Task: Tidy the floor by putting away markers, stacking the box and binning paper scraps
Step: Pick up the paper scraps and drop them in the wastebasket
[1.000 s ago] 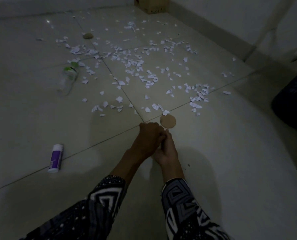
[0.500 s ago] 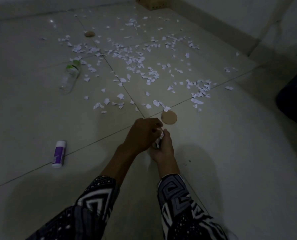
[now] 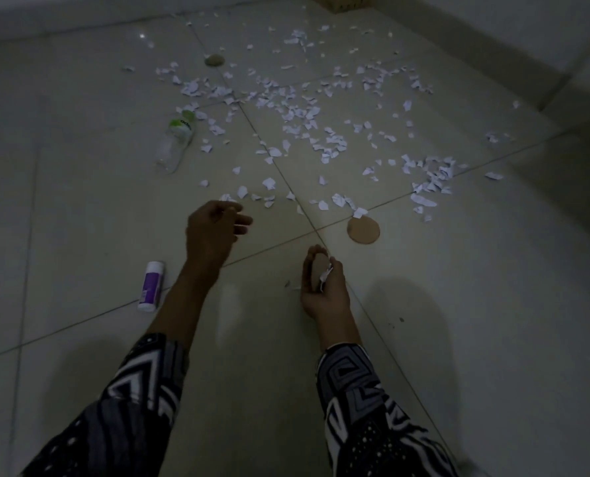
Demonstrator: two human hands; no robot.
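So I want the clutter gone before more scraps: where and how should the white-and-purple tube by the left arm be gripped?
Grip the tube across its purple middle, coming from above with the left hand. It lies flat on the floor, long axis pointing away, both long sides free of scraps, so fingers can likely straddle it.

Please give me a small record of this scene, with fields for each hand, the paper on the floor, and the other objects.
left hand: left hand reaches toward the nearest scraps, fingers loosely curled, nothing visibly held
right hand: right hand cupped, holds gathered paper scraps
loose paper: many scattered scraps across the floor tiles
round discs: cardboard disc near the right hand; second disc farther away
other objects: plastic bottle lying down; purple-and-white tube
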